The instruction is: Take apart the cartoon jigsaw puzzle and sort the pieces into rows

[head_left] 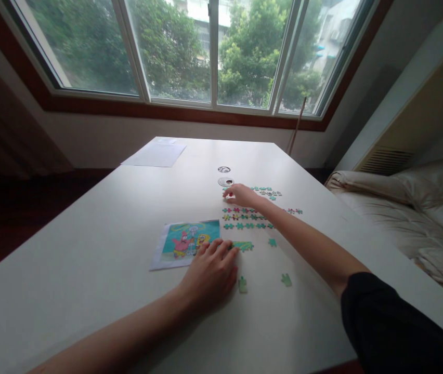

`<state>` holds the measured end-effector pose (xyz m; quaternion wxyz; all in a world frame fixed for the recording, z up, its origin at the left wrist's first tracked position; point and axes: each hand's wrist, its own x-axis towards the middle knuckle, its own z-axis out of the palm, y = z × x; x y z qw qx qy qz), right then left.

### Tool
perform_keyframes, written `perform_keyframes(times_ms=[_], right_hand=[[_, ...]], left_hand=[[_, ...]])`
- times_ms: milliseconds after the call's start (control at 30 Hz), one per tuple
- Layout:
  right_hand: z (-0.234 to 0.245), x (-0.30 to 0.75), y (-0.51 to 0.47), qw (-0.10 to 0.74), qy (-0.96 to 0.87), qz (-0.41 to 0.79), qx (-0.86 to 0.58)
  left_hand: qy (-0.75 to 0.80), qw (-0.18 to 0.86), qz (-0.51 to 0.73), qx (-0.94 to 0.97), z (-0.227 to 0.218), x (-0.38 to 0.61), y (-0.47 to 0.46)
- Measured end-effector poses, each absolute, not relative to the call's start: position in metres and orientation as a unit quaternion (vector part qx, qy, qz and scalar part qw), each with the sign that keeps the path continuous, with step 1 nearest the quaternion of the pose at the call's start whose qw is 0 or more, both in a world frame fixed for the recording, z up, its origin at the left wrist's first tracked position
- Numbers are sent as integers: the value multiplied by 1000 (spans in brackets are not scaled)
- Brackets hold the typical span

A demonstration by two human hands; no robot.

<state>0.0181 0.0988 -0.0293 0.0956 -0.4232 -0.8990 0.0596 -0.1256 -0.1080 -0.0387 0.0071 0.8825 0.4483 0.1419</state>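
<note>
My left hand (214, 262) rests palm down, fingers spread, over the lower right corner of a cartoon reference picture (178, 240). Its fingertips touch the left end of a joined strip of green puzzle pieces (245, 246). Farther out, my right hand (242, 195) reaches over the far left part of the laid-out pieces, its fingers bent down and slightly apart; I see no piece between them. Rows of loose jigsaw pieces (249, 226) lie below and beside that hand, some hidden by the forearm. Single green puzzle pieces (243, 284) lie nearer me, right of my left hand.
Two small round items (224, 170) lie beyond my right hand. White paper sheets (155, 155) are at the far left of the white table (89, 234). A window stands behind the table, and a pale sofa (401, 208) is at the right.
</note>
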Motion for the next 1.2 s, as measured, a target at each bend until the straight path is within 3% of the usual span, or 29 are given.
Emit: perform_keyframes(times_ms=[400, 733, 900, 1067, 1200], right_hand=[[-16, 8, 117, -3, -897, 140, -419], [-4, 29, 69, 108, -894, 157, -405], [1, 67, 11, 208, -866, 235, -390], [-9, 91, -34, 200, -846, 273, -412], [-17, 96, -44, 185, -864, 206, -421]], left_hand=[[445, 5, 148, 883, -38, -126, -108], [445, 12, 147, 883, -39, -125, -108], [445, 9, 148, 883, -38, -124, -108], [446, 7, 136, 884, -37, -123, -108], [446, 0, 135, 885, -37, -121, -108]])
